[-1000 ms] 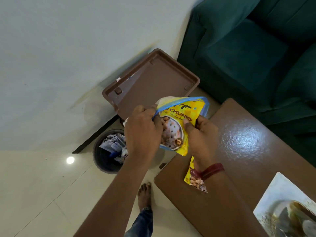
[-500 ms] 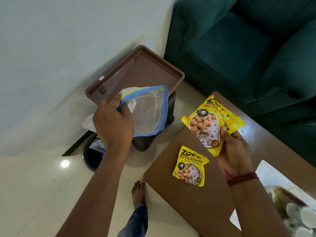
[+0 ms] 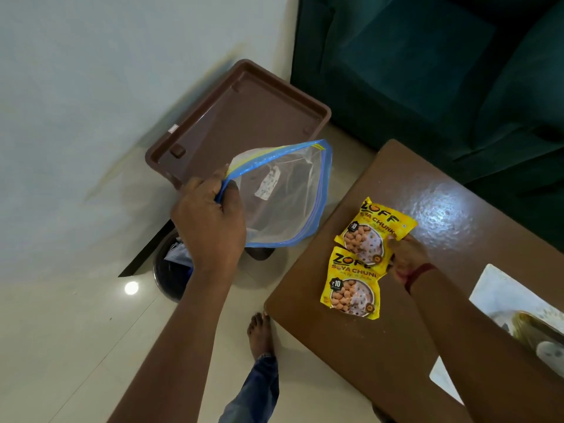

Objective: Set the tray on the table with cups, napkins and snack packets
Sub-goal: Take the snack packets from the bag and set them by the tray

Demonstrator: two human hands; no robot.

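Note:
My left hand [image 3: 210, 221] grips the corner of a clear zip bag [image 3: 283, 193] with a blue edge, held in the air over the floor, empty as far as I can see. My right hand [image 3: 407, 254] holds a yellow soya-chunks packet [image 3: 374, 230] low on the brown table [image 3: 351, 346]. A second yellow packet [image 3: 352, 285] lies flat on the table just in front of it, slightly overlapped. A brown plastic tray [image 3: 244, 117] rests tilted on something beside the wall, behind the bag. At the right edge is a white tray [image 3: 488, 288] with pale cups, partly cut off.
A round dark bin [image 3: 171, 279] with papers stands on the tiled floor under my left arm. A green sofa [image 3: 427, 71] fills the top right, close to the table's far edge. My bare foot [image 3: 259, 334] stands by the table corner.
My right hand has brought the packet down from the air to the table, beside the packet lying there. My left hand keeps the zip bag, now shifted right.

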